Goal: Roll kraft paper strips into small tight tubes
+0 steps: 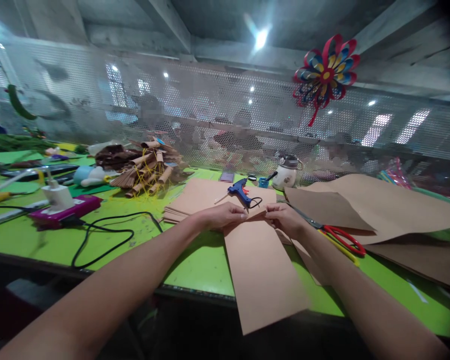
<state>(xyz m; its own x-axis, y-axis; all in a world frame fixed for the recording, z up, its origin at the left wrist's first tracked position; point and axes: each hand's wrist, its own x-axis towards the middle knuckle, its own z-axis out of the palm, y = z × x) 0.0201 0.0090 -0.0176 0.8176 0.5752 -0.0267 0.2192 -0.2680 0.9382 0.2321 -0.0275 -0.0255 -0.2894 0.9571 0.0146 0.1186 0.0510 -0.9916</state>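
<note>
A bright green table (202, 257) (its top smudged) carries stacked tan paper sheets (206, 193) just beyond the left fingers (237, 215). To their left lie an oblong magenta plastic power strip (73, 210) and, farther back, rolled brown paper (165, 175) with yellow string; broad brown paper sheets (401, 200) spread right of the right fingers (273, 212).

I'm in what looks like a craft workshop: glue gun (240, 189), scissors (320, 226) and brown paper (264, 272) crowd a green worktable (204, 260), with a looped flower decoration (326, 75) up by the perforated screen (206, 112), bare concrete ceiling (225, 25) overhead
</note>
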